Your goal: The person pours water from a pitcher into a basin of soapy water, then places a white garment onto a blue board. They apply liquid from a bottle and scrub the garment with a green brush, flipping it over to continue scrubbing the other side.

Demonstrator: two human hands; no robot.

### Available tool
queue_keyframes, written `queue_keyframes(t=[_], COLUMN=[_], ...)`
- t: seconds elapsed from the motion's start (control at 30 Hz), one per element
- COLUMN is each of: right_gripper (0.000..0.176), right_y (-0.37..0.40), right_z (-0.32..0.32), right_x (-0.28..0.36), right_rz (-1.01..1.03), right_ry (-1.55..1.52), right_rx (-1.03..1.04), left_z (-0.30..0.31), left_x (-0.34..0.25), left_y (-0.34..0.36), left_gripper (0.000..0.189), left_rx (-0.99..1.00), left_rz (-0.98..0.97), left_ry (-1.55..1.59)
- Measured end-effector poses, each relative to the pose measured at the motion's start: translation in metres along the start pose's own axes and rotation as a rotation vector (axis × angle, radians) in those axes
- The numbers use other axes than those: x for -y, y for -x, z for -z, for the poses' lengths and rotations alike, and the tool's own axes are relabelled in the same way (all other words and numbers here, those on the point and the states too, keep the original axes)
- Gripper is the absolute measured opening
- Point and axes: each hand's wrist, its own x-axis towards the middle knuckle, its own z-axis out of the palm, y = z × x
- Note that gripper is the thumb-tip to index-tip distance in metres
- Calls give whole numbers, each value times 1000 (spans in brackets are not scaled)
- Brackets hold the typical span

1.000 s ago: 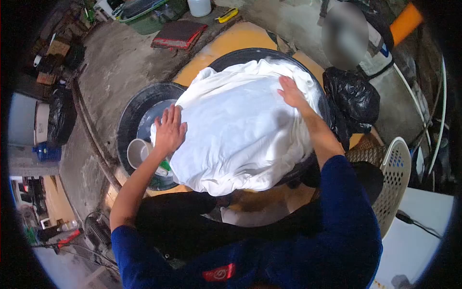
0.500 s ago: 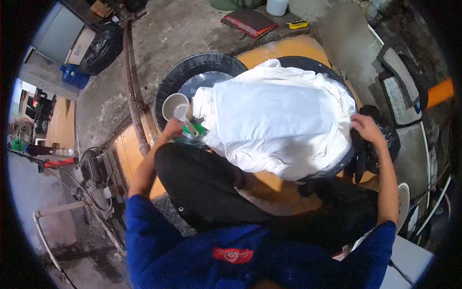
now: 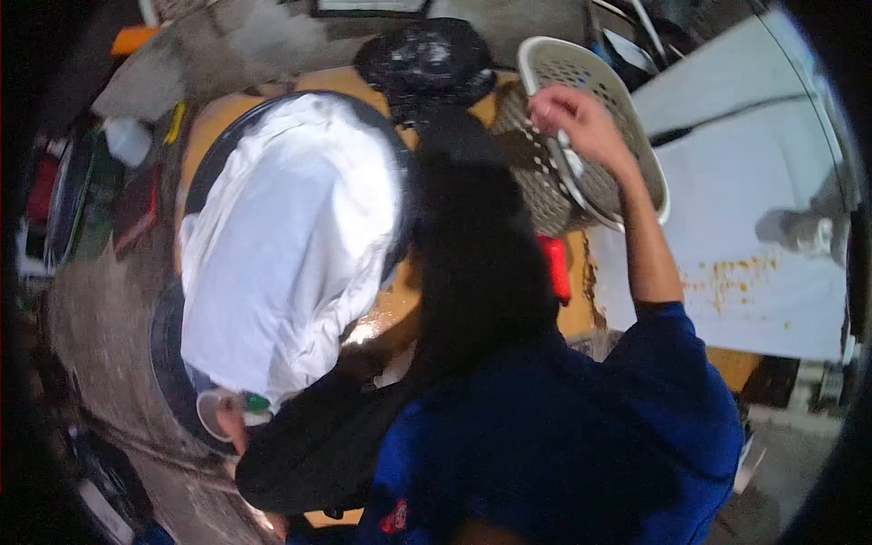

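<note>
My left hand (image 3: 233,425), blurred, has its fingers closed at the rim of a pale plastic dipper (image 3: 208,413) by the lower-left dark tub (image 3: 165,350). Something green lies beside that hand. White wet-looking cloth (image 3: 263,236) is heaped over the larger black tub (image 3: 396,145) and hangs toward the other tub. My right hand (image 3: 586,127) is at the near rim of a beige perforated plastic basket (image 3: 656,186), fingers curled over it. The fingertips are partly hidden.
A black plastic bag (image 3: 422,64) sits beyond my dark-trousered leg. Near the basket is a red object (image 3: 556,268). A white panel with orange spots (image 3: 727,318) lies at right. A white container (image 3: 127,141) and yellow cutter (image 3: 175,123) are at far left.
The view has turned to the right, bringing the basket into full sight. My right hand has left the cloth's edge and reached the basket. My left hand remains at the dipper.
</note>
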Motion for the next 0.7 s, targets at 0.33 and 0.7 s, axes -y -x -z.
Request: queue_keyframes(t=[0.33, 0.7], right_gripper=[37, 58], right_y=[213, 127], right_z=[-121, -251], right_x=[-231, -316], right_rz=[-671, -210], right_ry=[-36, 268], right_rx=[676, -240], left_z=[160, 29], left_x=[-259, -424], left_y=[-31, -5], left_gripper=[27, 37], left_rx=[240, 45], left_rz=[35, -553], left_ry=[-221, -223])
